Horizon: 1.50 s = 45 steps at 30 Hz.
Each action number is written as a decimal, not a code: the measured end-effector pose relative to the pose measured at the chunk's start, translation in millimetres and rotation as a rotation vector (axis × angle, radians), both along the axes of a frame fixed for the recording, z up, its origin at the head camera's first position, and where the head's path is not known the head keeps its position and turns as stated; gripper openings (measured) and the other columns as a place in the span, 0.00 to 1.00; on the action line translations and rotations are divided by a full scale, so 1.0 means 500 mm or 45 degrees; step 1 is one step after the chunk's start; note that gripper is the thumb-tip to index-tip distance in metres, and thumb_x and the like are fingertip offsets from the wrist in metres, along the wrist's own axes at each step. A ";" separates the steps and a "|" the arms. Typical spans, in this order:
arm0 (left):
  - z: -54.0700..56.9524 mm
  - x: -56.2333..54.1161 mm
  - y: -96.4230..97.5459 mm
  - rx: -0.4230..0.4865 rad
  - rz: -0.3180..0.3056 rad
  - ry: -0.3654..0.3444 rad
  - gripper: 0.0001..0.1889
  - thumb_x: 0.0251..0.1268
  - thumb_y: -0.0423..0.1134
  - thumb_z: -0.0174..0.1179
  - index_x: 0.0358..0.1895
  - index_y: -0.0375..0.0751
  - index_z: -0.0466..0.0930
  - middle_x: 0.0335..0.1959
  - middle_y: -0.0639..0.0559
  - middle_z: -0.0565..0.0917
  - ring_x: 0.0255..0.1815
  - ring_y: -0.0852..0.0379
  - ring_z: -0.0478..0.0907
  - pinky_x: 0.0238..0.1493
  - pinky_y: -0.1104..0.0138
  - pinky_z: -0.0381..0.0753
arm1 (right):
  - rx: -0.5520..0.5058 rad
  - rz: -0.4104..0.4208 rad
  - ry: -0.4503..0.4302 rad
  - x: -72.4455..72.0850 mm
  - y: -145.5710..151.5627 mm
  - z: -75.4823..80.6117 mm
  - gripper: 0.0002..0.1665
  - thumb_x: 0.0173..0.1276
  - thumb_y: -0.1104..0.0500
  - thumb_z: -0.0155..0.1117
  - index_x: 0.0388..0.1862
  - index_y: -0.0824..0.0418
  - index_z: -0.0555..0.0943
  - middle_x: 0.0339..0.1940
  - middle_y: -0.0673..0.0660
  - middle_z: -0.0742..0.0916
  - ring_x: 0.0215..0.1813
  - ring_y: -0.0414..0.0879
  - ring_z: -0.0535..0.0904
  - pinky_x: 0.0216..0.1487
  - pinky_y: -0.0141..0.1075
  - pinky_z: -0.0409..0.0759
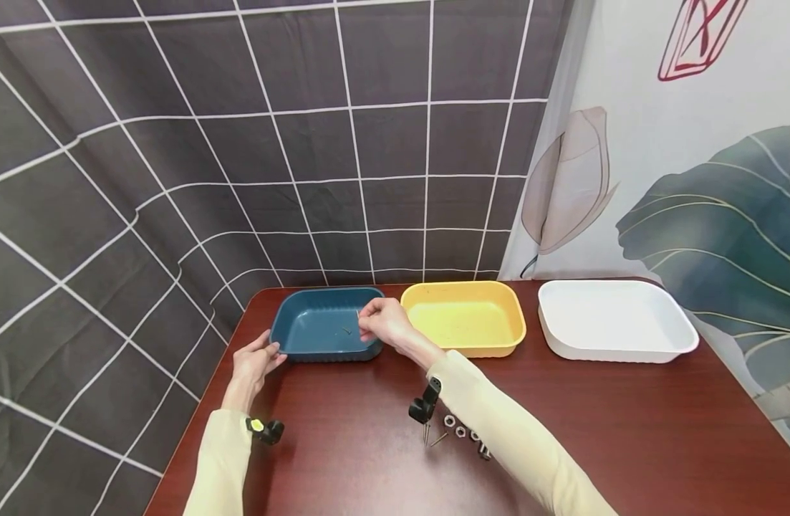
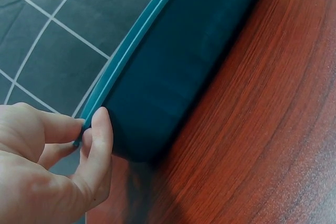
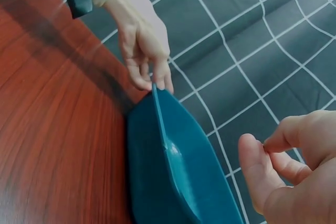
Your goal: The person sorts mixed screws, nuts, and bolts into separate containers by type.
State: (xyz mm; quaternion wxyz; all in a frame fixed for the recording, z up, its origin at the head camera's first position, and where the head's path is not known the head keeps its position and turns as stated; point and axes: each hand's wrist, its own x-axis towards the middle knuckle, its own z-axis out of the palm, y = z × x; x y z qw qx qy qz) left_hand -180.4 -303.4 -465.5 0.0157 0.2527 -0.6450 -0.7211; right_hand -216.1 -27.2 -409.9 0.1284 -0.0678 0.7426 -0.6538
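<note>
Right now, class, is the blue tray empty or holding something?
Not empty: the head view shows a small thin item lying on the floor of the blue tray. It is too small to identify.

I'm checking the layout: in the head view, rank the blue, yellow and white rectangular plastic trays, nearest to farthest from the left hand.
1. Blue plastic tray: leftmost, rim pinched by the left hand.
2. Yellow plastic tray: middle.
3. White plastic tray: rightmost.

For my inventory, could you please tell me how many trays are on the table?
3: blue tray at left, yellow tray in the middle, white tray at right.
</note>
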 end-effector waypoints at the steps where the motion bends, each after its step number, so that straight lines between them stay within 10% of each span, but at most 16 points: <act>1: -0.001 0.000 0.000 0.000 0.001 -0.004 0.31 0.72 0.23 0.53 0.76 0.35 0.60 0.31 0.49 0.76 0.24 0.64 0.79 0.42 0.70 0.88 | 0.001 -0.012 -0.017 -0.002 -0.006 0.001 0.02 0.63 0.73 0.61 0.34 0.72 0.80 0.21 0.58 0.84 0.21 0.43 0.83 0.37 0.43 0.91; 18: -0.004 -0.008 -0.002 0.027 0.010 0.007 0.31 0.71 0.22 0.53 0.76 0.35 0.61 0.36 0.47 0.77 0.24 0.64 0.79 0.41 0.70 0.88 | -0.033 0.036 0.033 -0.006 -0.001 0.002 0.09 0.67 0.74 0.60 0.45 0.74 0.83 0.28 0.61 0.86 0.29 0.51 0.86 0.40 0.45 0.90; 45: -0.008 -0.005 -0.005 0.057 0.002 0.023 0.31 0.72 0.22 0.52 0.76 0.36 0.58 0.34 0.51 0.76 0.24 0.66 0.77 0.41 0.73 0.88 | 0.126 -0.032 -0.017 0.196 0.198 -0.101 0.05 0.63 0.73 0.61 0.38 0.72 0.79 0.28 0.66 0.85 0.23 0.53 0.85 0.17 0.41 0.87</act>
